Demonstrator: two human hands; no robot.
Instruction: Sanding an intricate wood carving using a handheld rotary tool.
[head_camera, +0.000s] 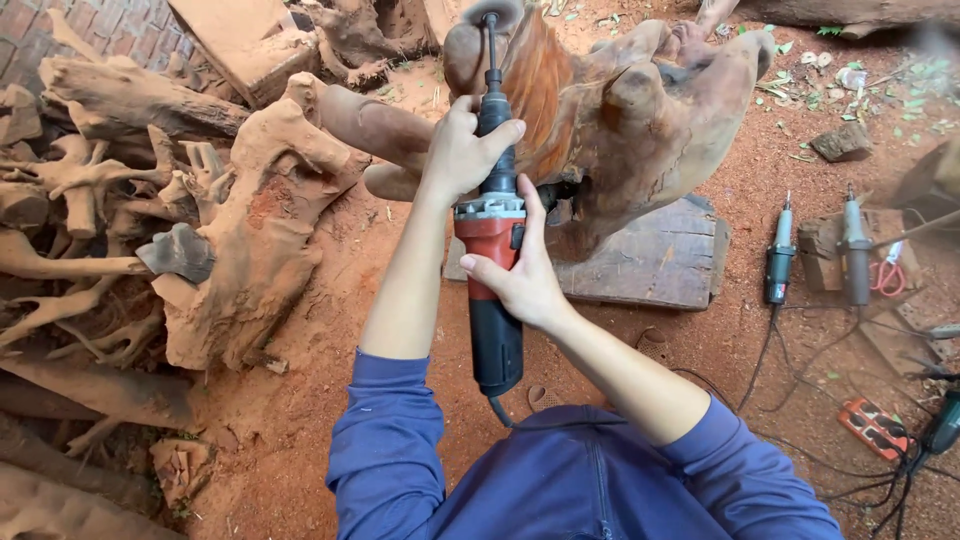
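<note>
I had the red and black die grinder in both hands, its long axis running almost straight from six o'clock to twelve, cord end toward my chest and slim shaft pointing away. My left hand was the forward one, fingers curled tight around the dark neck of the tool, so it sat nearer the work. My right hand held the red body from the three o'clock side, thumb pressed on top and fingers wrapped underneath, closed on it rather than spread. At twelve o'clock from my left fingers the sanding head touched the upper edge of the carved root sculpture, which stood on a weathered wooden board over red dirt.
</note>
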